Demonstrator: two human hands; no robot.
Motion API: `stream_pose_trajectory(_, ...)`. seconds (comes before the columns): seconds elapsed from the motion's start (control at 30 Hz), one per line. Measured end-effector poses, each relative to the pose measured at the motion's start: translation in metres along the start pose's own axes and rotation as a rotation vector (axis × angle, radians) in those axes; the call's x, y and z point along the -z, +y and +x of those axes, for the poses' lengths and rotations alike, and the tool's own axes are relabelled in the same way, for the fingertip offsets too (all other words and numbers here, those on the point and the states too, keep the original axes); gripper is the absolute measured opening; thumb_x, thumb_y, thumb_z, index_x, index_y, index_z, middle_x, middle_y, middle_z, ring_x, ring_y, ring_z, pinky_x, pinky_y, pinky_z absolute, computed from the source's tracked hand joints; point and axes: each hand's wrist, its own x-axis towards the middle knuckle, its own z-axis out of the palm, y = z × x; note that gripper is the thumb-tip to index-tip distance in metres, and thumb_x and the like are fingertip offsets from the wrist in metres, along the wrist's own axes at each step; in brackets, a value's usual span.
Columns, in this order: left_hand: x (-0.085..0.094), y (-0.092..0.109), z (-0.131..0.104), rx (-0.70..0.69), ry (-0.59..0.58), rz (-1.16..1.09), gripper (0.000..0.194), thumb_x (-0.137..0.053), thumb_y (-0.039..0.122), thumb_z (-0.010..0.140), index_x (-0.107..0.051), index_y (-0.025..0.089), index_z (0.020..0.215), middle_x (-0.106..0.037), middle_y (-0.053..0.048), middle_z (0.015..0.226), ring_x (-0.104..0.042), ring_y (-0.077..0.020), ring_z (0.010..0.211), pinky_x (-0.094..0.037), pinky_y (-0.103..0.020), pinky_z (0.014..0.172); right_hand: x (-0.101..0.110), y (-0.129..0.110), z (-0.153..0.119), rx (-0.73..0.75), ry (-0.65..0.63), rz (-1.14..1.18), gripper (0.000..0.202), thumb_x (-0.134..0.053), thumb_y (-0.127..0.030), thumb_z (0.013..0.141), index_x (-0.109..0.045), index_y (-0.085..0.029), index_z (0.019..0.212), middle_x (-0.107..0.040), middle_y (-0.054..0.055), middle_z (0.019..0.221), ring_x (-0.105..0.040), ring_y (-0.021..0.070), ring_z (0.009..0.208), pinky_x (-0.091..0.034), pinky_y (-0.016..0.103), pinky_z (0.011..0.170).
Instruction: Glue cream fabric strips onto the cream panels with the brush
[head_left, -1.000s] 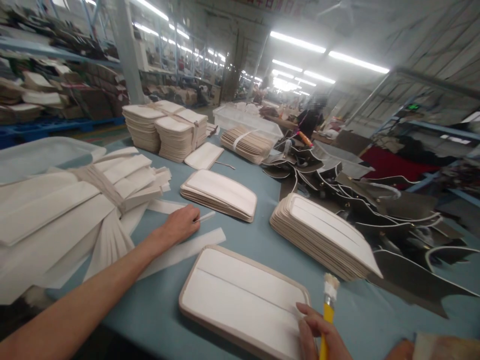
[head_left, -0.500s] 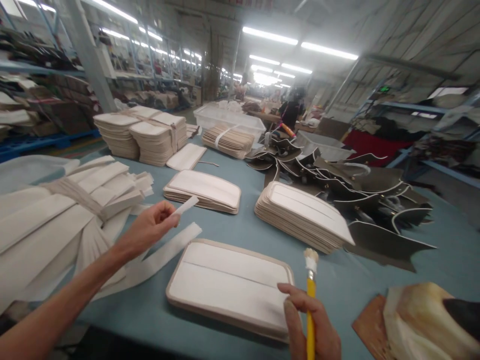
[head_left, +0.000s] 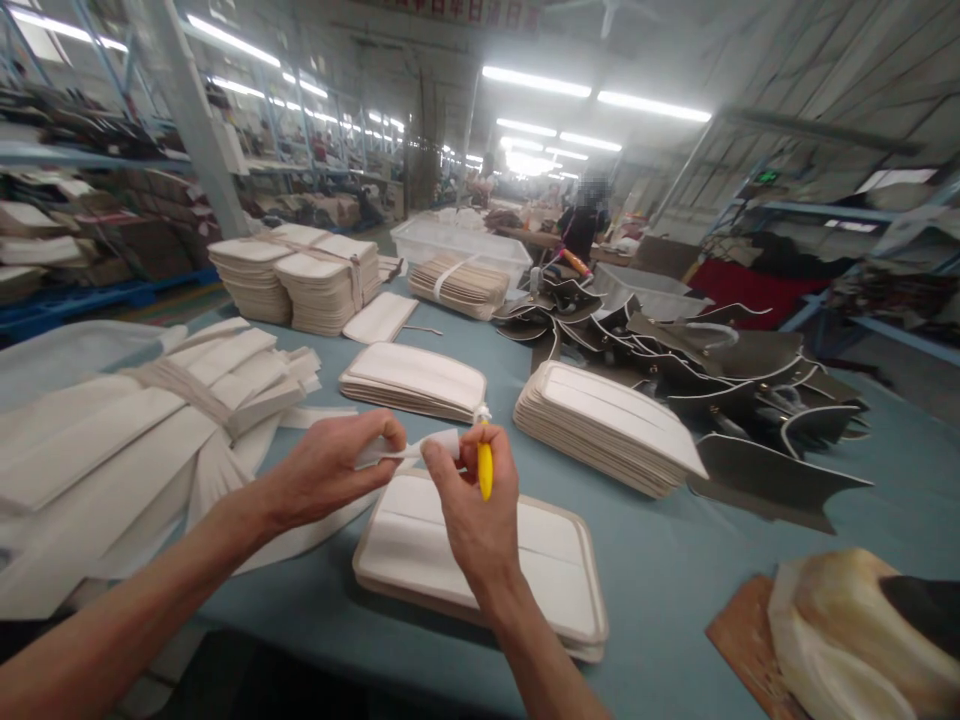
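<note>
A short white strip [head_left: 448,441] is stretched between my two hands above the near stack of panels. My left hand [head_left: 337,465] pinches its left end. The thumb and fingers of my right hand [head_left: 480,510] are closed at its right end, and the same hand holds a brush with a yellow handle [head_left: 486,474]. The brush's whitish bristles point away from me, mostly behind the fingers. Under the hands lies the near stack of white panels with beige borders [head_left: 559,580]; a line runs along the top one, partly hidden by my right forearm.
Behind the hands sit a low panel stack [head_left: 416,372] and a taller one [head_left: 607,415]. Tied white strips [head_left: 150,440] lie at left, tied panel stacks [head_left: 330,290] farther back. Dark curved pieces [head_left: 750,400] cover the right side. A stained pot [head_left: 832,620] stands front right.
My right hand has moved up and left with the brush, meeting the strip. My left hand has moved right with the strip. The view has shifted slightly.
</note>
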Motion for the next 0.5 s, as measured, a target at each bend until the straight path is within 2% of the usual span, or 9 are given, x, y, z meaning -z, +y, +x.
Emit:
stream_pose_trajectory(0.07,0.004,-0.004,0.003,0.017,0.012,0.001,0.009,-0.054,0.030,0.086,-0.059,0.023,0.087,-0.065,0.005,0.080,-0.059,-0.0132,0.070,-0.042,-0.026,0.071,-0.011,-0.001,0.008,0.084,-0.012,-0.058,0.028,-0.071,-0.040,0.085,-0.047,-0.025,0.087,-0.042,-0.011,0.068,-0.045,0.0095,0.056,-0.039,0.022,0.055)
stream_pose_trajectory(0.17,0.009,-0.010,0.004,0.063,0.057,-0.002,0.016,-0.056,0.029,0.081,-0.061,0.023,0.095,-0.068,0.003,0.087,-0.063,-0.0154,0.078,-0.045,-0.027,0.077,-0.019,-0.002,0.013,0.172,-0.095,-0.153,0.021,-0.065,-0.037,0.091,-0.047,-0.025,0.091,-0.037,-0.012,0.063,-0.039,0.0097,0.051,-0.035,0.023,0.052)
stream_pose_trajectory(0.27,0.017,-0.018,0.003,0.121,0.113,-0.019,0.034,-0.059,0.033,0.080,-0.062,0.023,0.112,-0.071,0.000,0.100,-0.066,-0.0196,0.091,-0.048,-0.030,0.085,-0.016,-0.005,0.015,0.245,-0.128,-0.213,0.019,-0.061,-0.037,0.096,-0.046,-0.026,0.092,-0.040,-0.012,0.063,-0.039,0.0103,0.050,-0.034,0.023,0.051)
stream_pose_trajectory(0.33,0.024,-0.019,0.000,0.194,0.102,-0.072,0.043,-0.066,0.045,0.081,-0.063,0.023,0.118,-0.071,-0.001,0.104,-0.067,-0.0220,0.096,-0.049,-0.032,0.088,-0.009,-0.007,0.017,0.279,-0.127,-0.245,0.019,-0.061,-0.036,0.097,-0.046,-0.026,0.092,-0.044,-0.010,0.065,-0.043,0.0107,0.052,-0.037,0.023,0.052)
stream_pose_trajectory(0.4,0.031,-0.015,-0.005,0.280,-0.022,-0.180,0.054,-0.077,0.056,0.074,-0.065,0.024,0.116,-0.072,-0.001,0.105,-0.067,-0.0225,0.095,-0.050,-0.030,0.085,0.001,-0.009,0.017,0.292,-0.140,-0.284,0.018,-0.061,-0.035,0.097,-0.046,-0.026,0.093,-0.049,-0.009,0.068,-0.048,0.0115,0.055,-0.040,0.023,0.054)
stream_pose_trajectory(0.5,0.030,0.002,-0.019,0.371,-0.328,-0.477,0.053,-0.080,0.061,0.072,-0.068,0.025,0.111,-0.072,0.001,0.097,-0.066,-0.0196,0.085,-0.050,-0.026,0.072,0.017,-0.013,0.011,0.261,-0.204,-0.337,0.018,-0.062,-0.033,0.096,-0.046,-0.026,0.093,-0.052,-0.007,0.072,-0.049,0.0116,0.058,-0.042,0.023,0.058)
